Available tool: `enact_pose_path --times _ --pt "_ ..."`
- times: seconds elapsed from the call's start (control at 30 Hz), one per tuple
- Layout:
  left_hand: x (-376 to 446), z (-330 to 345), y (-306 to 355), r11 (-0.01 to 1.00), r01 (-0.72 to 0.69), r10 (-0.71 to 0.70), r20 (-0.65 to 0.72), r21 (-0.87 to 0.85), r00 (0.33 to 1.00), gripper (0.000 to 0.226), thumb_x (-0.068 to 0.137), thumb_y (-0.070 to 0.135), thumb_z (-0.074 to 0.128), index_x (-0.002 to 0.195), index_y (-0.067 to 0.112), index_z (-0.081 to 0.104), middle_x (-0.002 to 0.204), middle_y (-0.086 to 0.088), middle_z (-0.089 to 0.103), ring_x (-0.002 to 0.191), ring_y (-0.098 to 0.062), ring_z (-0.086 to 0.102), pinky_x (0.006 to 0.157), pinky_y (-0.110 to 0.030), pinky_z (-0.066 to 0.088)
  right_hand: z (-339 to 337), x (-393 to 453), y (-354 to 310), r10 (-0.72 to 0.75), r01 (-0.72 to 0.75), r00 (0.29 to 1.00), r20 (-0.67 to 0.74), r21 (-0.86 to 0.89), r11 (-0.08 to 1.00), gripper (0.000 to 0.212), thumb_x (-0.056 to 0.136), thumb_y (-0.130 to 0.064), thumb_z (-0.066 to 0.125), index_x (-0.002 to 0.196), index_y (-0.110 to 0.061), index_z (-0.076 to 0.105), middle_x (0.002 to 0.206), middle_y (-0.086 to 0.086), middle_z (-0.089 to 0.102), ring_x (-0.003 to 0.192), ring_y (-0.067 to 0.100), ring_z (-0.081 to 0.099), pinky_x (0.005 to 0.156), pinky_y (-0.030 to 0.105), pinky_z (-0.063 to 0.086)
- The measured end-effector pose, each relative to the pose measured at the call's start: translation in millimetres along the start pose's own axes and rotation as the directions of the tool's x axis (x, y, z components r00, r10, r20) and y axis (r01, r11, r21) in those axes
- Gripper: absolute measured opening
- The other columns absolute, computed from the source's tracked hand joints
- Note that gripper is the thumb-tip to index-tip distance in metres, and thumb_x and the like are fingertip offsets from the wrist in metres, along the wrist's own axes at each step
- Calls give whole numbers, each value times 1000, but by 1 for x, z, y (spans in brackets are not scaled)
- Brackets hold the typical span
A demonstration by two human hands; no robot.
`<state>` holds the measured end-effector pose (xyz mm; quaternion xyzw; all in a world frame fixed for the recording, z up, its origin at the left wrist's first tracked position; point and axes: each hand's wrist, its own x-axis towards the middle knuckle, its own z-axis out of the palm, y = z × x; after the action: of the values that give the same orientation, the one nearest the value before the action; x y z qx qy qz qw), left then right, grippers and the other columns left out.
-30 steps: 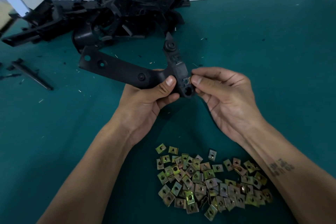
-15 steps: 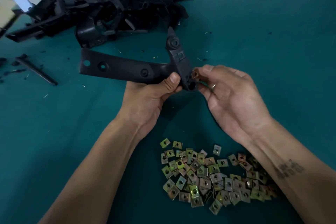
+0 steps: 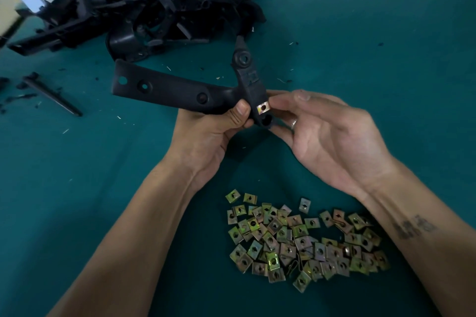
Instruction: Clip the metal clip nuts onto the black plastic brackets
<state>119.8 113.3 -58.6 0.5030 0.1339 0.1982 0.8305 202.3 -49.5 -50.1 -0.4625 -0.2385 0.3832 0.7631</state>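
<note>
— Nearest me, what's on the mat?

— Loose clip nuts (image 3: 306,242), a scatter of little brassy squares; light and springy I'd guess, best pinched by the flat edges.

— And your hands?

— Above them, my left hand (image 3: 213,134) grips the black bracket (image 3: 177,91) at its bend, thumb pressed on top. It looks stiff, so holding near the joint should steady it. One clip nut (image 3: 262,109) sits on the bracket's near end. My right hand (image 3: 327,134) has thumb and fingertips at its edge, the other fingers loosely spread.

— Farther back?

— More black brackets (image 3: 164,8), piled at the far left.
</note>
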Motion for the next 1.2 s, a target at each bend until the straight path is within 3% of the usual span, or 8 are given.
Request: enact_pose_path --times 0.13,0.3,0.43,0.67,0.8,0.87,1.0,1.2 --pt "3 3 5 997 52 -53 -15 -58 998 25 79 12 69 98 -4 65 96 -12 70 84 -17 68 68 -22 55 -14 -10 -4 60 -71 997 -55 -224 972 23 96 -2 56 118 4 61 122 18 68 113 30 64 100 38 52" --pt "4 3 10 981 139 -147 -52 -138 988 44 84 24 66 121 0 59 113 -16 65 88 -17 69 67 -25 57 -26 -58 -6 -27 50 999 43 -809 585 17 80 -16 82 93 -22 73 88 -5 69 82 17 66 74 24 51" --pt "3 4 8 989 131 -135 -52 -75 989 22 96 14 61 109 -3 63 104 -15 69 83 -18 70 64 -25 56 -20 -83 -5 -15 102 994 108 -879 465 18 79 -33 79 98 -31 77 92 -10 68 83 17 63 67 23 45" --pt "3 5 6 992 116 -116 4 -52 993 14 99 11 60 91 1 66 99 -13 73 84 -18 71 65 -24 56 -9 -77 -1 20 37 999 43 -968 248 26 86 -15 78 83 -33 61 91 -11 59 84 15 58 67 25 41" --pt "4 4 4 990 117 -116 20 -77 993 14 95 13 65 96 -1 66 102 -14 72 87 -19 71 65 -24 56 -13 -80 0 -77 25 997 -6 -914 404 12 85 -28 73 82 -33 63 80 1 62 73 22 59 63 37 48" --pt "4 3 4 989 119 -118 25 -84 993 17 89 18 70 94 1 67 101 -12 73 87 -18 72 65 -24 56 -15 -75 -2 -136 -3 987 -86 -853 522 4 81 -34 72 83 -33 69 80 3 67 74 20 64 67 31 53" --pt "5 0 4 991 122 -119 47 -64 992 20 81 26 73 87 7 73 98 -9 76 87 -16 72 65 -22 55 -21 -47 1 -236 67 935 -264 -523 850 26 76 -14 73 101 -19 75 83 -4 70 82 10 65 78 18 54" --pt "4 2 4 993 116 -117 58 17 991 35 82 34 69 96 3 71 90 -6 75 74 -11 68 54 -18 50 -3 3 7 -150 118 919 -364 -109 987 7 85 -9 68 90 -6 73 74 7 68 63 14 59 58 20 50"
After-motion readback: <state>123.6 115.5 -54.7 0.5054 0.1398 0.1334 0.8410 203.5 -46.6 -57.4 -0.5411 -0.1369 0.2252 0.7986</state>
